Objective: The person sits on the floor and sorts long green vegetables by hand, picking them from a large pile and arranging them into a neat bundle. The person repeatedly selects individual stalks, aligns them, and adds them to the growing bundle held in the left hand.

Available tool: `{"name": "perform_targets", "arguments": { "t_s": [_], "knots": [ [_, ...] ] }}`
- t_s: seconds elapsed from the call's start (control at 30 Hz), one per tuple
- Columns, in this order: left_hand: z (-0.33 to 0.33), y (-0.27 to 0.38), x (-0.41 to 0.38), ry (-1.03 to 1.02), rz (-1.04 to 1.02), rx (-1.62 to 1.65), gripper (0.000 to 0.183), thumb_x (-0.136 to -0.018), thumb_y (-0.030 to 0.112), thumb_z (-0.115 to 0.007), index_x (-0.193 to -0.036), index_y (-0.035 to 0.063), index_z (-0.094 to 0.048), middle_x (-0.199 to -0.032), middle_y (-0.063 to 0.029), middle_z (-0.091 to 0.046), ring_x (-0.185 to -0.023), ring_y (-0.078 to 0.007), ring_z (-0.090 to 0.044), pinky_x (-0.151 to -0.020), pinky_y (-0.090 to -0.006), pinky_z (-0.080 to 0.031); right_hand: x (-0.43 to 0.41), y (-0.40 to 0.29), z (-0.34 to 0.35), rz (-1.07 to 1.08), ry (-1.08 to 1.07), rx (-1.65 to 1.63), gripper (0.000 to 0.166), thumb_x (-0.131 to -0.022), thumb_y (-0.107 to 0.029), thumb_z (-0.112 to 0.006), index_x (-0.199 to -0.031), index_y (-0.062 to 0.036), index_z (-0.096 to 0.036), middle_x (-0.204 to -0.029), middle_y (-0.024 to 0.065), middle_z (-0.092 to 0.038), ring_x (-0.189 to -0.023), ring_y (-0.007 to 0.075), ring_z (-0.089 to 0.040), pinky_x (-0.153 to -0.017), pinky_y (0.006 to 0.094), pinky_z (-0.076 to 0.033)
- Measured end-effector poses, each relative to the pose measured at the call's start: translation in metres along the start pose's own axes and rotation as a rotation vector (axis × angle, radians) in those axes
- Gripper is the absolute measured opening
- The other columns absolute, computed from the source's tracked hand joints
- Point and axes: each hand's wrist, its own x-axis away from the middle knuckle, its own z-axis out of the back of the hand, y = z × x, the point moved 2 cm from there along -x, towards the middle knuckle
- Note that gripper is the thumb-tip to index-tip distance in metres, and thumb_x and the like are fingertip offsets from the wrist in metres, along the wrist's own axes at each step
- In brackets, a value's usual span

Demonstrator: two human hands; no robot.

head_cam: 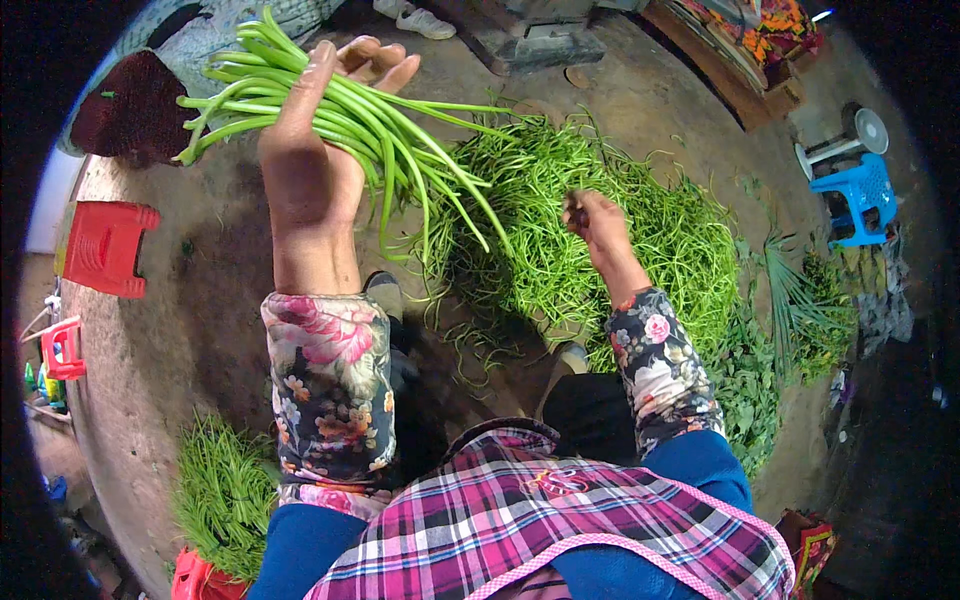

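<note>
A bunch of long, thin green vegetable stems [401, 146] lies across the palm of my left hand [307, 161], pinned under the thumb. Its thicker ends point left, while the thin ends droop toward the right. My right hand [606, 225] is over a wide heap of loose green stems [547, 165] on the floor, its fingers curled. Something dark shows at those fingertips; whether it is a held object or shadow is unclear. Floral sleeve covers [330, 375] run along both forearms.
Leafy greens [742, 405] and a palm-like frond [791, 292] lie on the right. Beyond stands a blue plastic stool [859, 196]. A red stool [109, 247] is at left. More stems [221, 480] are piled at lower left. Someone's shoe [426, 22] shows at the top.
</note>
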Motion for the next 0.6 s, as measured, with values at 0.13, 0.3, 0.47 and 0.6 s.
{"name": "perform_targets", "arguments": {
  "t_s": [0.13, 0.3, 0.47, 0.6],
  "knots": [
    [0.017, -0.017, -0.009, 0.097, -0.020, 0.144, 0.008, -0.091, 0.007, -0.062, -0.087, 0.0048, -0.056, -0.075, -0.0044, -0.054, -0.070, -0.0185, -0.055, -0.090, -0.0446, -0.052, -0.022, 0.091, 0.047, -0.081, -0.247, 1.011, 0.025, -0.091, -0.023, -0.060, -0.110, -0.0082, -0.066, -0.087, 0.0083, -0.069, -0.076, 0.0179, -0.068, -0.067, 0.0319, -0.055],
    [0.042, -0.001, -0.014, 0.374, -0.093, -0.041, 0.011, -0.089, 0.004, -0.065, -0.083, 0.0068, -0.055, -0.068, -0.0039, -0.053, -0.058, -0.0173, -0.053, -0.069, -0.0391, -0.054, 0.002, 0.187, -0.034, 0.199, -0.472, 1.726, 0.040, -0.088, -0.011, -0.051, -0.126, -0.0175, -0.062, -0.122, 0.0162, -0.061, -0.108, 0.0345, -0.062, -0.085, 0.0442, -0.053],
    [0.030, -0.009, -0.017, 0.325, -0.111, -0.036, 0.009, -0.089, 0.003, -0.064, -0.084, 0.0052, -0.056, -0.068, -0.0042, -0.054, -0.058, -0.0173, -0.054, -0.069, -0.0388, -0.054, -0.035, 0.210, -0.021, 0.365, -0.390, 1.827, 0.020, -0.089, -0.016, -0.052, -0.105, -0.0124, -0.063, -0.102, 0.0147, -0.063, -0.089, 0.0351, -0.065, -0.073, 0.0472, -0.054],
    [0.038, 0.002, -0.012, 0.374, -0.142, -0.060, 0.008, -0.089, 0.003, -0.063, -0.085, 0.0051, -0.056, -0.068, -0.0043, -0.054, -0.058, -0.0168, -0.054, -0.068, -0.0386, -0.054, -0.027, 0.152, -0.047, 0.396, -0.362, 1.615, 0.017, -0.088, -0.013, -0.052, -0.100, -0.0089, -0.063, -0.099, 0.0171, -0.062, -0.086, 0.0383, -0.064, -0.073, 0.0471, -0.054]
  ]
}}
